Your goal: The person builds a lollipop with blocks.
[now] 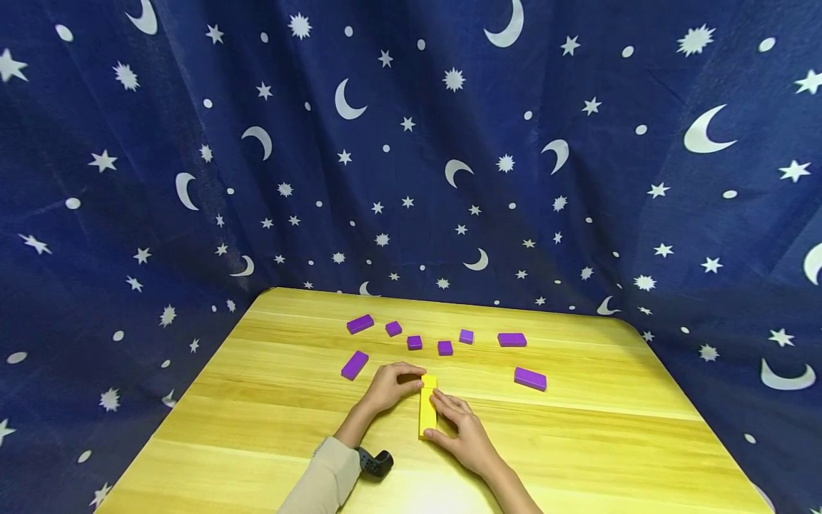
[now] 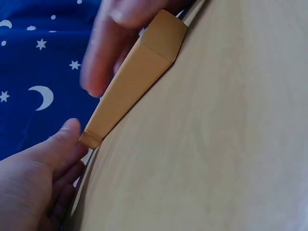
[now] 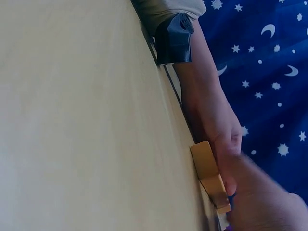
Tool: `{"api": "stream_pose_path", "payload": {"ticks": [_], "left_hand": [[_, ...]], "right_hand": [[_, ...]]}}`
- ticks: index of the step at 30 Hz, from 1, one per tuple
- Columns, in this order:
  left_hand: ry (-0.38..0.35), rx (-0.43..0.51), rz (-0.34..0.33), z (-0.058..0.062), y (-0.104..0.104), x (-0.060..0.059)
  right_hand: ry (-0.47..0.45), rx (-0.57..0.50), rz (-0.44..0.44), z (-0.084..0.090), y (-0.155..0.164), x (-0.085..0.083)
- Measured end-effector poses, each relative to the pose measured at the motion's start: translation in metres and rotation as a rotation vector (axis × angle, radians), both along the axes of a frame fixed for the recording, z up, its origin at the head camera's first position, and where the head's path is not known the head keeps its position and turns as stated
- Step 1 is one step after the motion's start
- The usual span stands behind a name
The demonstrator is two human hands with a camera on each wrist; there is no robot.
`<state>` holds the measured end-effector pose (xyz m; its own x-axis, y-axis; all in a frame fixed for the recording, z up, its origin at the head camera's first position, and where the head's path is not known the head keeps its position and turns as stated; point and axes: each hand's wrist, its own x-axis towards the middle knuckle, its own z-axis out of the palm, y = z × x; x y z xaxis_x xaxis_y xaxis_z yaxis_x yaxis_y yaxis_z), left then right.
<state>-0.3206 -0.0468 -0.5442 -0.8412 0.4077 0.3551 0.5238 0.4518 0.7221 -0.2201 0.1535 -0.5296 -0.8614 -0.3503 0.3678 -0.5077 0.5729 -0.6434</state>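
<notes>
In the head view a long yellow block point(image 1: 427, 414) lies lengthwise near the table's middle, a short yellow block point(image 1: 429, 381) against its far end. My left hand point(image 1: 388, 389) pinches the short block with thumb and forefinger at its left and far sides. Along the long block's right side lies my right hand point(image 1: 464, 435), thumb at the near end and fingertips farther up, gripping it. The left wrist view shows the yellow row point(image 2: 130, 82) between both hands. Up close in the right wrist view are the long block point(image 3: 204, 161) and a blurred right hand point(image 3: 264, 197).
Several purple blocks, short point(image 1: 414, 343) and long point(image 1: 354, 365), lie spread beyond the hands, with a long one point(image 1: 530, 379) to the right. A black band point(image 1: 375, 464) is on the left wrist. Behind the wooden table point(image 1: 257, 400) hangs a blue curtain point(image 1: 411, 178).
</notes>
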Motion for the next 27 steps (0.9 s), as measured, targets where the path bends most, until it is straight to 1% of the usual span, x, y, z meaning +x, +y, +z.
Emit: {"api": "stream_pose_path", "payload": {"ticks": [3,7,10,16,22,25,27], "left_hand": [[-0.011,0.041,0.002,-0.001,0.000,0.000],[-0.019,0.077,0.016,-0.001,-0.001,-0.001],[-0.021,0.076,0.027,-0.001,-0.002,0.000],[-0.015,0.060,0.023,-0.003,-0.001,0.001],[-0.010,0.062,0.019,-0.003,-0.001,0.001],[-0.002,0.070,0.032,-0.001,-0.003,0.002],[0.020,0.084,0.052,0.000,-0.004,0.003]], "right_hand": [[0.014,-0.033,-0.013,-0.001,0.000,-0.002],[0.062,-0.052,-0.022,-0.002,0.001,-0.007],[0.084,-0.041,-0.033,-0.004,0.002,-0.012],[0.071,-0.015,-0.045,-0.005,0.006,-0.022],[0.074,0.044,-0.042,-0.004,0.005,-0.025],[0.077,0.054,-0.038,-0.003,0.005,-0.025],[0.079,0.055,-0.033,-0.002,0.005,-0.025]]}}
